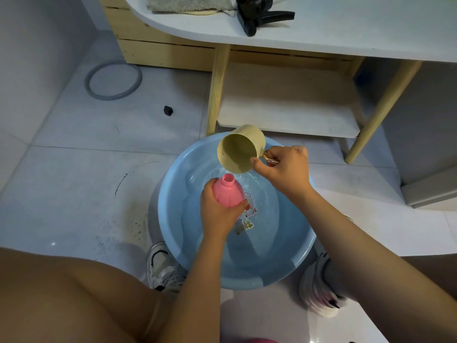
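Observation:
A pink plastic bottle (227, 191) with an open neck is held over a light blue basin (170, 233) that has water in it. My left hand (217, 214) grips the bottle's body from below. My right hand (284, 167) holds the handle of a beige cup (238, 152), thumb against its rim. The cup is tilted, its mouth turned toward me and its lower lip just above the bottle's neck. A cartoon picture shows on the basin's bottom, partly hidden by my left hand.
The basin stands on a pale tiled floor between my two white shoes (163, 266). Behind it is a wooden-legged table (217, 87) with a low shelf; a black spray head (259, 13) and a grey cloth (188, 4) lie on top. A grey ring (89, 82) and a small black cap (168, 110) lie on the floor.

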Motion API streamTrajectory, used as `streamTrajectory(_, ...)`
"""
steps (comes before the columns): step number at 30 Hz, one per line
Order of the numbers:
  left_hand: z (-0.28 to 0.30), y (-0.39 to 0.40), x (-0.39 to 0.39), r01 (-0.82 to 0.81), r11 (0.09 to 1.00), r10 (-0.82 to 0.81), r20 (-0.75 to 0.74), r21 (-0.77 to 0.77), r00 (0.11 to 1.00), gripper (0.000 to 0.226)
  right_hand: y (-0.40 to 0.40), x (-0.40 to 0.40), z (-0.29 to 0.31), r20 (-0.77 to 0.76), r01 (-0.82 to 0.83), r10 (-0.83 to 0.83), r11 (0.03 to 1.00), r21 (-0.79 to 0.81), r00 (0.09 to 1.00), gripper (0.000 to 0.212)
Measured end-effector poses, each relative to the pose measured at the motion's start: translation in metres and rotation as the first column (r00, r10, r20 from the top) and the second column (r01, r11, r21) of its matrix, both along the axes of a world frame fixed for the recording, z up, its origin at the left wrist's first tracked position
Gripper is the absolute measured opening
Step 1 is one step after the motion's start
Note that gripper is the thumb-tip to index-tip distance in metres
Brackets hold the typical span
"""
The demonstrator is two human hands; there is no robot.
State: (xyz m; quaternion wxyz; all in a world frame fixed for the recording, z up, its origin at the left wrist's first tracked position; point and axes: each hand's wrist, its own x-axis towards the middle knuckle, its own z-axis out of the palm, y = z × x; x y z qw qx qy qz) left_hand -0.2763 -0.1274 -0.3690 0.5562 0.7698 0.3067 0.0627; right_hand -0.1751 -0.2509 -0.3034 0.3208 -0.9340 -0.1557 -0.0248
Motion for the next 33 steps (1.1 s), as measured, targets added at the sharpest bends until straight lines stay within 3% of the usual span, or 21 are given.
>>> streamTrajectory(16, 0.0018, 0.0002, -0.0009, -0.011, 1.000, 0.011, -0.012, -0.017, 1.000, 0.085, 0.0019, 0.0025, 0.0028, 0.186, -0.011, 0.024, 0.998, -0.068, 0.982, 0.046)
streamTrajectory(33, 0.0015, -0.0002, 0.0001, -0.038, 0.999, 0.038, -0.014, -0.015, 0.999, 0.085, 0.0012, 0.0083, 0.0033, 0.361, -0.012, 0.025, 0.999, -0.037, 0.932, 0.045)
